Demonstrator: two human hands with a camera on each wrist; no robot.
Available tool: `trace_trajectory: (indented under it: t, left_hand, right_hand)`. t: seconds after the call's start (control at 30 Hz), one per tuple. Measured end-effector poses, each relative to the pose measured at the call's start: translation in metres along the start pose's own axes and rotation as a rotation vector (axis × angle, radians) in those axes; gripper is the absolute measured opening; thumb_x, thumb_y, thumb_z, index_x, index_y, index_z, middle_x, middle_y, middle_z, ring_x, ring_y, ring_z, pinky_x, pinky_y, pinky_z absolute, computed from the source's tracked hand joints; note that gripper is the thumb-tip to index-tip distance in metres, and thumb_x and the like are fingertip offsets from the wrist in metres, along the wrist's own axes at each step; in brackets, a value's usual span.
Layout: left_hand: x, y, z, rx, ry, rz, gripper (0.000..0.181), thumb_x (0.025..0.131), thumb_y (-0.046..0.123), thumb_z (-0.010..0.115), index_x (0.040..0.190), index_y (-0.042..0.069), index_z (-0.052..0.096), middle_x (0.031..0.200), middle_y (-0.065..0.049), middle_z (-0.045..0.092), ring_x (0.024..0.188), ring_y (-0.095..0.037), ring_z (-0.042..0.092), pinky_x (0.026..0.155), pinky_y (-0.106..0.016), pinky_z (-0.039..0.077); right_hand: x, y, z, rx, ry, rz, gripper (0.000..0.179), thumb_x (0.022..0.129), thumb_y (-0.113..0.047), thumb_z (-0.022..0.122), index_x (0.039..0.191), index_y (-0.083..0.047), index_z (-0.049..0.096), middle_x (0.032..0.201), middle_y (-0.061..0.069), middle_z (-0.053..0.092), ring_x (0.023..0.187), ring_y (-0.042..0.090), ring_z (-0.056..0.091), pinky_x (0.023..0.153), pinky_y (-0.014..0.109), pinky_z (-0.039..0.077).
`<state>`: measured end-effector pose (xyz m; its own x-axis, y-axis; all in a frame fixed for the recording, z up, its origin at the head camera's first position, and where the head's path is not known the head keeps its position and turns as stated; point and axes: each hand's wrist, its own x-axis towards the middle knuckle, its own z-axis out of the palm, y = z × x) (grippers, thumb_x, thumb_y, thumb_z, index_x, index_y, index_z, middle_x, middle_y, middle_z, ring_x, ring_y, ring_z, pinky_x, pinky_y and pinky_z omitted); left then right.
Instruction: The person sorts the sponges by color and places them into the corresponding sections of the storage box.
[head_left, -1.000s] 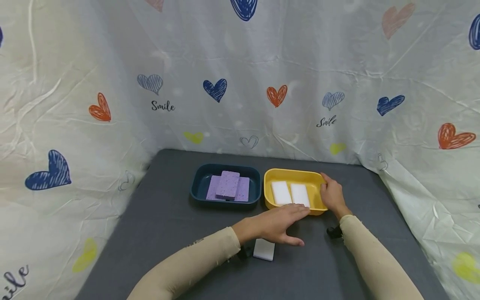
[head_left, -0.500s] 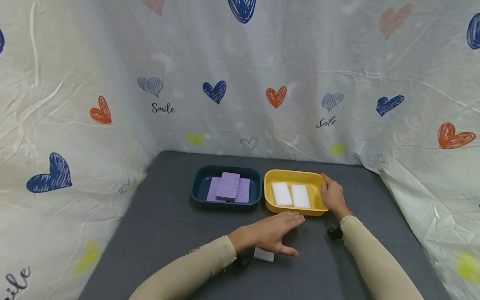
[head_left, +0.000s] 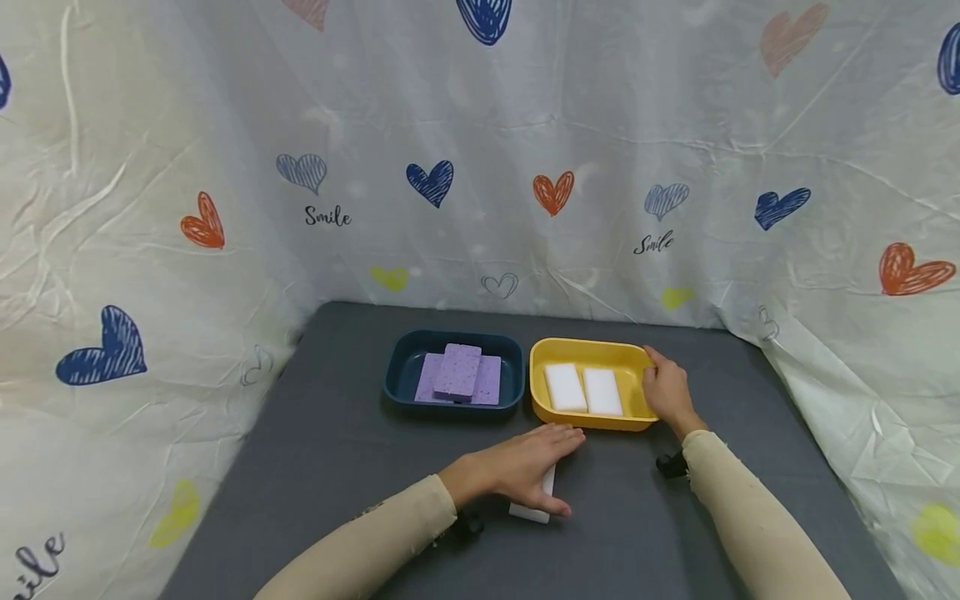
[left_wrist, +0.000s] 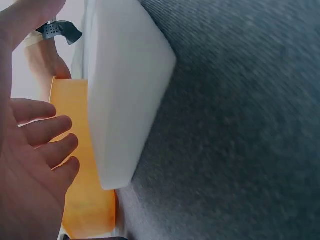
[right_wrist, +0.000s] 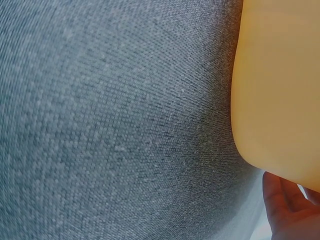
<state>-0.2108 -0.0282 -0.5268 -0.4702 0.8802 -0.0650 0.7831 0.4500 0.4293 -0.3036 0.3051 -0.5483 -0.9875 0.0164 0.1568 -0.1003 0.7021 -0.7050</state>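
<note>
My left hand [head_left: 517, 467] is spread palm down over a white sponge [head_left: 529, 512] on the table, covering most of it in the head view. In the left wrist view the fingers [left_wrist: 50, 145] are extended beside the sponge [left_wrist: 130, 95], not wrapped round it. A shallow yellow tray [head_left: 588, 422] stands farther back, holding two white sponges [head_left: 565, 387] side by side. My right hand [head_left: 667, 392] grips the tray's right end at the rim. From the right wrist, its fingers [right_wrist: 277, 200] show against the yellow wall [right_wrist: 280, 90].
Left of the yellow tray, close beside it, is a dark blue tray [head_left: 450, 410] with purple sponges [head_left: 457, 371], one lying across the others. Both trays stand on a grey cloth-covered table [head_left: 337, 467]. A heart-print curtain [head_left: 495, 233] hangs behind and along the sides.
My left hand has moved left and down from the yellow tray's front edge to over the loose white sponge. The right hand and both trays have stayed in place.
</note>
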Motion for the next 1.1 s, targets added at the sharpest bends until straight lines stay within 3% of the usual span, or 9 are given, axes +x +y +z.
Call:
trace_trajectory:
  t: [0.2, 0.43, 0.67, 0.73, 0.9, 0.97, 1.1]
  left_hand:
    - [-0.006, -0.004, 0.003, 0.022, -0.037, -0.037, 0.105, 0.094, 0.062, 0.077, 0.171, 0.006, 0.034, 0.179, -0.009, 0.035, 0.168, -0.025, 0.029, 0.139, -0.041, 0.019]
    - [-0.013, -0.008, 0.007, -0.015, -0.063, -0.086, 0.105, 0.092, 0.061, 0.08, 0.172, 0.01, 0.035, 0.179, -0.006, 0.035, 0.168, -0.023, 0.031, 0.139, -0.042, 0.019]
    - [-0.019, -0.009, 0.007, 0.007, -0.065, -0.107, 0.107, 0.09, 0.062, 0.082, 0.171, 0.009, 0.037, 0.177, -0.006, 0.04, 0.166, -0.023, 0.034, 0.139, -0.042, 0.021]
    - [-0.021, -0.007, 0.006, 0.018, -0.067, -0.111, 0.106, 0.089, 0.06, 0.083, 0.17, 0.008, 0.038, 0.176, -0.007, 0.041, 0.166, -0.023, 0.035, 0.139, -0.042, 0.022]
    - [-0.023, -0.003, 0.005, 0.056, -0.072, -0.097, 0.105, 0.088, 0.056, 0.087, 0.168, 0.008, 0.04, 0.174, -0.007, 0.045, 0.164, -0.024, 0.038, 0.137, -0.043, 0.028]
    - [-0.024, -0.001, 0.005, 0.06, -0.076, -0.091, 0.104, 0.088, 0.054, 0.087, 0.168, 0.008, 0.04, 0.173, -0.007, 0.045, 0.163, -0.024, 0.039, 0.136, -0.043, 0.03]
    - [-0.023, -0.001, 0.005, 0.051, -0.072, -0.083, 0.099, 0.089, 0.051, 0.086, 0.168, 0.01, 0.042, 0.172, -0.005, 0.047, 0.16, -0.024, 0.044, 0.133, -0.042, 0.035]
  right_hand:
    - [-0.008, -0.019, -0.004, -0.031, -0.017, 0.037, 0.057, 0.109, -0.009, 0.036, 0.164, 0.004, 0.044, 0.077, 0.016, 0.057, 0.047, 0.019, 0.038, 0.052, 0.031, 0.04]
    - [-0.007, -0.021, -0.005, -0.064, -0.029, 0.066, 0.056, 0.111, -0.008, 0.035, 0.166, 0.003, 0.042, 0.087, 0.019, 0.063, 0.047, 0.017, 0.038, 0.051, 0.03, 0.041]
    - [-0.007, -0.025, -0.007, -0.064, -0.034, 0.079, 0.057, 0.111, -0.009, 0.035, 0.166, 0.002, 0.042, 0.085, 0.023, 0.062, 0.047, 0.018, 0.039, 0.052, 0.032, 0.042]
    - [-0.006, -0.025, -0.007, -0.072, -0.027, 0.073, 0.057, 0.111, -0.009, 0.035, 0.166, 0.002, 0.043, 0.103, 0.03, 0.07, 0.051, 0.02, 0.04, 0.057, 0.033, 0.043]
    - [-0.006, -0.024, -0.006, -0.09, -0.018, 0.069, 0.057, 0.111, -0.009, 0.034, 0.166, 0.002, 0.042, 0.138, 0.037, 0.065, 0.058, 0.023, 0.043, 0.068, 0.037, 0.045]
    - [-0.006, -0.024, -0.006, -0.094, -0.022, 0.073, 0.057, 0.111, -0.009, 0.034, 0.166, 0.002, 0.042, 0.134, 0.037, 0.066, 0.058, 0.024, 0.043, 0.069, 0.038, 0.045]
    - [-0.006, -0.026, -0.006, -0.094, -0.024, 0.076, 0.057, 0.111, -0.009, 0.035, 0.166, 0.002, 0.042, 0.143, 0.036, 0.064, 0.059, 0.024, 0.044, 0.071, 0.038, 0.046]
